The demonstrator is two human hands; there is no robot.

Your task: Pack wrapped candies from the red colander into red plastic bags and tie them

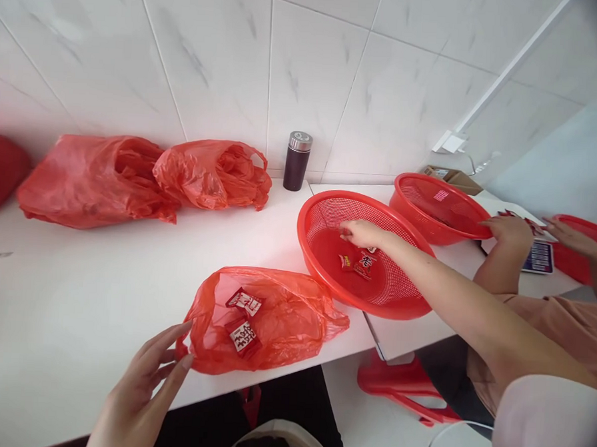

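A thin red plastic bag (293,316) lies with its mouth spread on the white table, and two small wrapped snack packets (245,337) show inside it. My left hand (143,382) has the bag's left rim between thumb and fingers. To the right stands a red perforated plastic basket (399,292). My right hand (361,233) reaches down into this basket with its fingers curled; whatever they hold, if anything, is hidden. Just below that hand, a few packets (365,264) in red wrappers rest on the basket's bottom.
Two bundled red bags (95,183) lie along the tiled wall, left of a dark thermos (297,162). On the right, another person's hands (511,231) work by a second red basket (437,204), near a scale-like device (539,257). A red stool (395,382) stands below the table.
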